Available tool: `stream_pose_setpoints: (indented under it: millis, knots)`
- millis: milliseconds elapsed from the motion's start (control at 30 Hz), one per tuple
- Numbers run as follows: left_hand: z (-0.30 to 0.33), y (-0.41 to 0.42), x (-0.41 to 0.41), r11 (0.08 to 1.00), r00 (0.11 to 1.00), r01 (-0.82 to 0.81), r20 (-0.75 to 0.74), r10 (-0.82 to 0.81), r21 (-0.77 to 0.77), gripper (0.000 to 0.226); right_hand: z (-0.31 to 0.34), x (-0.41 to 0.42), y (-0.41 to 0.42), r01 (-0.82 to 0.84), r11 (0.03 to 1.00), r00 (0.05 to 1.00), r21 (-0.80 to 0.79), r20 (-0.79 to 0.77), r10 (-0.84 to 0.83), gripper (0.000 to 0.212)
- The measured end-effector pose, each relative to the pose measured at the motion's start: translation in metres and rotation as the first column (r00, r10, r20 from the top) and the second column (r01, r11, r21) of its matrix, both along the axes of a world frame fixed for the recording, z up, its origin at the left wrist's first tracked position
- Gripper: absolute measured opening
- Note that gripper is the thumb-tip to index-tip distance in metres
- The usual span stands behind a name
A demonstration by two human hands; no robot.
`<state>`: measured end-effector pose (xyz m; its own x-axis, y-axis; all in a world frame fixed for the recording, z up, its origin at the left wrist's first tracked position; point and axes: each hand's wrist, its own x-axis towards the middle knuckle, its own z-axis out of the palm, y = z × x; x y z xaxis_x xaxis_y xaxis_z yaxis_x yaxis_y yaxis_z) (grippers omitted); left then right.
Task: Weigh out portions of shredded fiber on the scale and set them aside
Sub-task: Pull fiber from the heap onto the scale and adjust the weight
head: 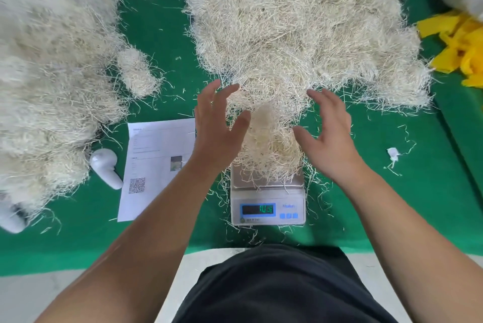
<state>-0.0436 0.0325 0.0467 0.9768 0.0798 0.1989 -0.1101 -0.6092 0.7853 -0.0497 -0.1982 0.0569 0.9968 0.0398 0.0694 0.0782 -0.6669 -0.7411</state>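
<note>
A small digital scale sits on the green table near its front edge, its display lit with green digits. A clump of pale shredded fiber is heaped on its pan and merges with the big fiber pile behind it. My left hand hovers at the clump's left side, fingers spread and relaxed. My right hand hovers at its right side, equally spread. Neither hand holds anything. A second mass of fiber portions lies at the far left.
A printed sheet with a QR code lies left of the scale, beside a white plastic object. Yellow strips are heaped at the right edge. Loose strands and a white scrap litter the green cloth.
</note>
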Motion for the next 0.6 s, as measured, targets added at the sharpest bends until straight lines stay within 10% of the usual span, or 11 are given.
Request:
stream_pose_setpoints:
  millis: [200, 367, 600]
  knots:
    - [0.004, -0.038, 0.015, 0.952, 0.822, -0.011, -0.545, -0.165, -0.305, 0.052, -0.033, 0.007, 0.022, -0.091, 0.996, 0.927, -0.026, -0.368, 0.075, 0.066]
    - [0.0, -0.074, 0.013, 0.826, 0.651, -0.139, -0.679, -0.339, -0.546, 0.068, -0.039, 0.009, 0.058, 0.023, 0.969, 0.905, 0.248, -0.417, 0.085, 0.031]
    - [0.058, -0.061, 0.053, 0.5, 0.835, -0.485, -0.551, 0.02, -0.717, 0.038, 0.047, 0.025, 0.07, 0.069, 0.738, 0.99, 0.672, -0.138, 0.033, 0.032]
